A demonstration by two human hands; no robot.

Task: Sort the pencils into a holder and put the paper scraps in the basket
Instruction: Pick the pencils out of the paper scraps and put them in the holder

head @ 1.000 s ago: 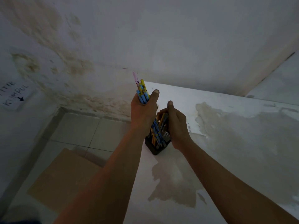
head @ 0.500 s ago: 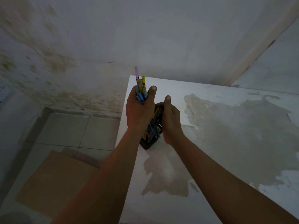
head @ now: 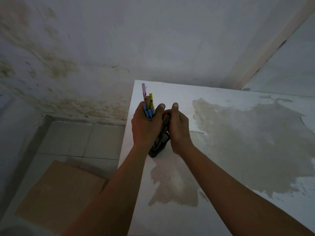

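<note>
A black mesh pencil holder (head: 164,145) stands near the left edge of the white table (head: 221,193), tilted between my two hands. My left hand (head: 145,128) grips a bundle of pencils (head: 148,103): pink, yellow and blue ends stick up above the fist. My right hand (head: 178,130) curls round several more pencils (head: 165,122) that lean in the holder. The holder's far side is hidden by both hands. No paper scraps or basket show in the head view.
The table top has large patches of peeled paint (head: 247,142). Its left edge drops to a tiled floor (head: 81,140), where a flat cardboard sheet (head: 61,195) lies. A stained wall (head: 85,57) stands close behind.
The view has shifted and the hands now sit slightly lower in it. Both hands keep their grips; the left hand's bundle sits a little lower toward the holder.
</note>
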